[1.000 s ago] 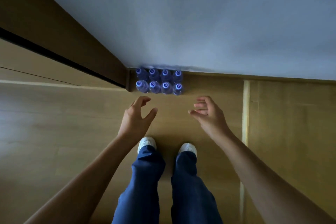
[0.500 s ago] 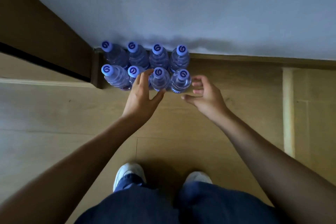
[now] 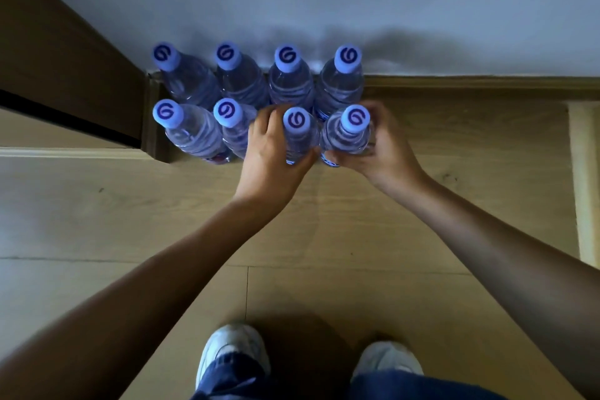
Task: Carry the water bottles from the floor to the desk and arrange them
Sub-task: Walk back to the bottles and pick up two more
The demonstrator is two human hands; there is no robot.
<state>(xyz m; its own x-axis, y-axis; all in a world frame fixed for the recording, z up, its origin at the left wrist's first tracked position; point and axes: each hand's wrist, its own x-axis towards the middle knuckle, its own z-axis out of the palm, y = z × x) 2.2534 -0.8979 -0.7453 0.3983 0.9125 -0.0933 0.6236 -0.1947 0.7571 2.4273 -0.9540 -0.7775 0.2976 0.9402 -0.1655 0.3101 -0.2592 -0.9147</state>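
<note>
Several clear water bottles with pale blue caps stand in two rows on the wooden floor against the white wall. My left hand (image 3: 271,153) grips the third bottle of the near row (image 3: 298,131), fingers round its body. Around the rightmost near bottle (image 3: 349,133), my right hand (image 3: 384,148) wraps its fingers and thumb. Two more near-row bottles (image 3: 191,131) stand to the left, untouched. The back row (image 3: 287,75) stands right against the wall. The desk is not in view.
A dark wooden door frame (image 3: 152,114) and door stand just left of the bottles. A skirting board (image 3: 470,88) runs along the wall to the right. A pale wooden strip (image 3: 584,178) lies at the right. My feet in white shoes (image 3: 233,347) stand on the floor below.
I have bent lower and both hands have reached forward. From hovering beside the near bottles, they now each wrap round one.
</note>
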